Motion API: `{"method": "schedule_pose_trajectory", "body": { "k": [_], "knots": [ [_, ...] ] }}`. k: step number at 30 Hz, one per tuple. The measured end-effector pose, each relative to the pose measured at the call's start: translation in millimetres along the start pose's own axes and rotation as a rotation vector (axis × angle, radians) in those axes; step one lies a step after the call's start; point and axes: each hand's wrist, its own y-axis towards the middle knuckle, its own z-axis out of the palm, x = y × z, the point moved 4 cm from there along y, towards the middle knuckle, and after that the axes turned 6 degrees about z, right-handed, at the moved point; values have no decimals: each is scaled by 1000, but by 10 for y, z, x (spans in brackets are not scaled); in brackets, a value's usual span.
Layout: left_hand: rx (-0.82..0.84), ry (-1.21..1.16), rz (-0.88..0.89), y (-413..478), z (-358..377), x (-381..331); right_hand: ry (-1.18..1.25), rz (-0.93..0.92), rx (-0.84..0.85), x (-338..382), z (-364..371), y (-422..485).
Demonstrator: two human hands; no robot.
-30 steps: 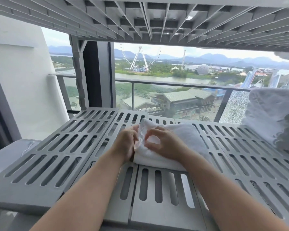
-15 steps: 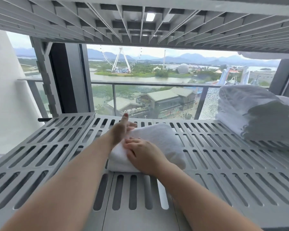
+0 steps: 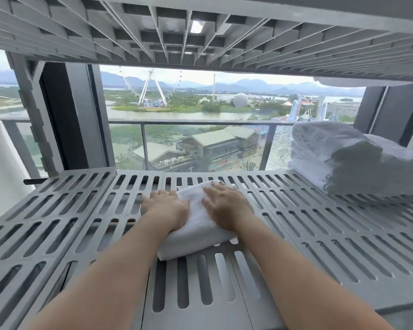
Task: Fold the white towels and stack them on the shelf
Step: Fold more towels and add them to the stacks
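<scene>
A folded white towel [image 3: 196, 225] lies on the grey slotted shelf [image 3: 57, 225], near its middle. My left hand [image 3: 166, 208] rests flat on the towel's left side, fingers spread, partly over the shelf. My right hand [image 3: 227, 206] lies flat on the towel's right side, fingers apart. Neither hand grips the cloth; both press down on it. A stack of folded white towels [image 3: 348, 160] sits at the shelf's far right.
Another slotted shelf [image 3: 200, 27] hangs low overhead. Behind the shelf is a window with a dark frame post [image 3: 65, 120] on the left and a glass balcony rail [image 3: 200, 122]. Bare shelf stretches left and right of the towel.
My left hand came down from the towel's edge onto its top. My right hand slid to the towel's right side and flattened. The view shifted left, showing more of the stack.
</scene>
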Motion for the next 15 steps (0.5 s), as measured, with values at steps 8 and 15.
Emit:
{"method": "schedule_pose_trajectory", "body": {
  "k": [8,15],
  "knots": [
    [61,33,4,-31,-156,-104,-76,259,-493,-489,-353,-377],
    [18,36,31,-207,-63,-521,-6,472,-155,-695,-448,-694]
  ]
}}
